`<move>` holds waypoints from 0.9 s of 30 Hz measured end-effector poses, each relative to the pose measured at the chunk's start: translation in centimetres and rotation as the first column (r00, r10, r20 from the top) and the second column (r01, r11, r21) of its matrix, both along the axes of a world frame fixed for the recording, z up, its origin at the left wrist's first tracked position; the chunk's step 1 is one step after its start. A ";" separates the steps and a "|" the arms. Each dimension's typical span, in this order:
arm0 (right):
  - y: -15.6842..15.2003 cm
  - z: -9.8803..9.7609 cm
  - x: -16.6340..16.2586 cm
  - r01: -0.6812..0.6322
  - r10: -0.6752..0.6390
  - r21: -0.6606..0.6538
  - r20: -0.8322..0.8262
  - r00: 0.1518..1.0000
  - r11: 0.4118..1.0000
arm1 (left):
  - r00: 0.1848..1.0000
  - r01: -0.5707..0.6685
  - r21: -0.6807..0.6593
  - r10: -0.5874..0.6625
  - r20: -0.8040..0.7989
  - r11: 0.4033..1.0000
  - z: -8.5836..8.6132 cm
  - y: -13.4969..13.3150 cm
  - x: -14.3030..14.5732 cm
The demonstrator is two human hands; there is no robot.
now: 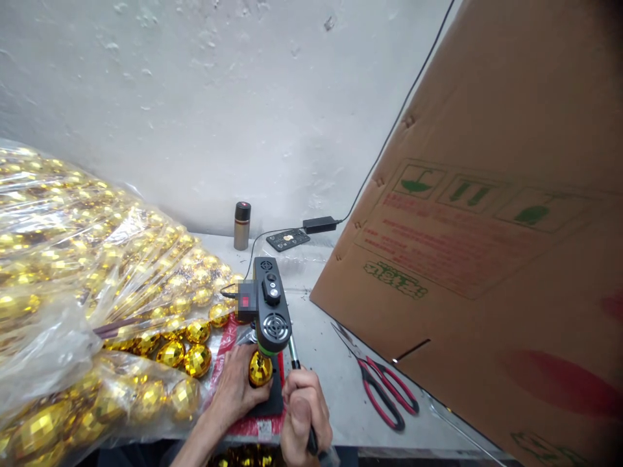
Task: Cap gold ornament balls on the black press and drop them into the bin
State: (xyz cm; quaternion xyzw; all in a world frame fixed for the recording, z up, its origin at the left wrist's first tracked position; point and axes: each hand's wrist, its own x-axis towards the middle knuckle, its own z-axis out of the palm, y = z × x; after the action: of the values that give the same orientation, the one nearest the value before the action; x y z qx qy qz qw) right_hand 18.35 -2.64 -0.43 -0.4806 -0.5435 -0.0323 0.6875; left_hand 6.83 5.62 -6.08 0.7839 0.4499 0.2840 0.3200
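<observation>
The left hand (236, 384) grips one golden ball (261, 371) under the black machine (272, 305) and the right hand (306, 408) its lever (293, 351), so this ball seems unfinished, while for the other balls (197, 360) I cannot tell.

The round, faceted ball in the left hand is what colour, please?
Shiny gold; the faceted ball shows best in the head view.

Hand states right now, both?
Left hand: holding a gold ball.
Right hand: closed, holding the lever.
</observation>
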 end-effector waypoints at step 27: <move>1.7 -0.9 -1.0 0.146 -0.143 0.123 -0.027 0.989 0.982 | 0.997 -0.064 -0.034 0.062 -0.045 0.997 -0.2 -0.4 0.7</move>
State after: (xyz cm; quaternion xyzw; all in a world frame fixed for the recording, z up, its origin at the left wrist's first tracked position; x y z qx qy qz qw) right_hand 17.37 -0.99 -1.29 -0.4751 -0.4980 -0.1117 0.7168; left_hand 7.54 5.24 -6.30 0.7697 0.4861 0.2688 0.3147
